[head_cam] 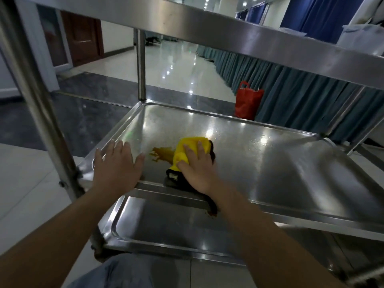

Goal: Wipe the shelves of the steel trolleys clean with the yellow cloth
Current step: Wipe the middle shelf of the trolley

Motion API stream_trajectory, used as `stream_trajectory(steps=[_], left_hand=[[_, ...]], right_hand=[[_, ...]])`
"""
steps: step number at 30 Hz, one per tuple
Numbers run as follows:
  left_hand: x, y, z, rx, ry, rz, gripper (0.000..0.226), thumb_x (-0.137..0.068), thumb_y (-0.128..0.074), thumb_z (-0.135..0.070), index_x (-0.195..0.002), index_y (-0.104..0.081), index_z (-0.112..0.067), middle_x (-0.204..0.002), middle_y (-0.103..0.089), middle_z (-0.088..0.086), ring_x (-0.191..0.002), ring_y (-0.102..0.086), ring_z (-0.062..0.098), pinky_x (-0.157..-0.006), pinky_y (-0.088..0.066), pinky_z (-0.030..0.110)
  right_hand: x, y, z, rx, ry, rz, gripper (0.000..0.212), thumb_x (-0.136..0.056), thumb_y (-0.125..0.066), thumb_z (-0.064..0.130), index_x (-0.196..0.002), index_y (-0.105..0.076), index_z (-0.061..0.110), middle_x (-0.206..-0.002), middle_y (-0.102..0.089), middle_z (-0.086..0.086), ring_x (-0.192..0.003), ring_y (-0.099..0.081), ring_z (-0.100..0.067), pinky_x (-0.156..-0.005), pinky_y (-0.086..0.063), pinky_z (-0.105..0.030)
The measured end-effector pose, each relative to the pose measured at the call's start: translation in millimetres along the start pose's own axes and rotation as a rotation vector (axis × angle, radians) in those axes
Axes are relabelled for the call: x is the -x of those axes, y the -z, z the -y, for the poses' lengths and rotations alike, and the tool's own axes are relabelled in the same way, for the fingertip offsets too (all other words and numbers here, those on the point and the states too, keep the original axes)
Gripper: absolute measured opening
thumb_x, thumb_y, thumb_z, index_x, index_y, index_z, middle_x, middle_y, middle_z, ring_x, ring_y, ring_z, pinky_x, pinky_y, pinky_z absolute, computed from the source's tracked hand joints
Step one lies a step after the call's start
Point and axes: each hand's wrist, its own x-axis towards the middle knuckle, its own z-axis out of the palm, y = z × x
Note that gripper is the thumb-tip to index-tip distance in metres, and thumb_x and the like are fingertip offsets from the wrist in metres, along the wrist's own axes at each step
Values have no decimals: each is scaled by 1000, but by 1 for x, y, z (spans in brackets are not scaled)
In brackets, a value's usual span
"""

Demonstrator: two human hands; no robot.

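Note:
A steel trolley stands in front of me with three shelves. On its middle shelf (259, 154) lies a brown spill (163, 153) near the left front. My right hand (197, 169) presses flat on the yellow cloth (188, 147), which sits just right of the spill and touches its edge. A dark underside of the cloth shows beneath my palm. My left hand (116, 163) rests open, fingers spread, on the shelf's left front corner, beside the spill. The bottom shelf (166, 229) lies below, with a small brown drip under the middle shelf's front rim.
The top shelf (228, 28) hangs overhead. Steel posts (141, 65) stand at the corners. A red plastic bag (248, 102) sits on the glossy floor beyond, next to a long table with a teal skirt (291, 96). Blue curtains hang at the back right.

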Motion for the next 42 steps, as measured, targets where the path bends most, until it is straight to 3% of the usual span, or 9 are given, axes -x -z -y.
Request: stream_trajectory(steps=[4,9,15,22,26,29,33,36,42], left_hand=[[-4,7,8,-21,-4,31,59,-97,-27,-48,-141,-35,-9,-153,-31,12,-144,-20,27,-114,-17,55],[0,8,39,-82,-39,30,64,-98,-26,-48,-146,-26,-6,-155,-24,18,-146,-12,35,-117,-12,53],[1,4,35,-5,42,62,76,-94,-14,-59,-146,-25,-6,-154,-26,20,-143,-18,39,-116,-17,50],[4,6,32,44,46,55,67,-98,-22,-50,-148,-21,-5,-154,-26,21,-143,-18,37,-116,-17,49],[8,9,30,82,40,40,68,-98,-16,-51,-150,-19,-7,-155,-25,20,-144,-16,37,-117,-15,49],[9,10,28,128,50,49,71,-96,-10,-55,-151,-16,-11,-157,-21,18,-146,-12,35,-118,-12,48],[9,10,28,162,60,10,76,-93,-9,-60,-152,-12,-12,-156,-23,16,-145,-14,34,-118,-12,48],[9,10,28,233,53,-28,83,-89,-7,-67,-153,-2,-15,-157,-24,13,-146,-15,32,-119,-12,47],[11,5,32,261,28,-84,82,-89,-7,-68,-153,4,-17,-159,-18,10,-148,-7,28,-121,-7,44]], right_hand=[[4,3,14,55,99,83,67,-89,-30,69,-147,-3,47,-160,11,3,-147,1,-28,-114,1,-54],[43,27,-34,284,138,-98,79,-67,-10,93,-140,-3,60,-155,-18,4,-139,-23,-29,-112,-16,-50],[13,1,0,220,118,-39,79,-64,-6,94,-136,-5,63,-159,6,10,-145,5,-33,-110,2,-63],[-28,-2,51,287,167,135,61,-86,-14,71,-141,6,56,-161,-1,2,-144,-11,-38,-111,-7,-61],[-18,37,21,630,497,-140,73,-83,-12,78,-146,-19,42,-155,-28,6,-144,-18,-27,-115,-4,-55],[-25,35,16,586,799,-37,63,-92,-35,62,-144,-37,27,-154,-29,-1,-146,-14,-26,-118,-11,-50],[-45,-3,50,416,618,-119,55,-92,-40,58,-141,-40,32,-145,-44,-2,-130,-39,-30,-104,-34,-46],[-65,-20,89,532,429,-162,57,-90,-25,65,-135,-40,33,-126,-50,-6,-115,-43,-29,-92,-36,-45],[-76,28,88,76,424,22,41,-98,-35,50,-130,-54,33,-121,-61,-1,-111,-54,-21,-84,-35,-29]])
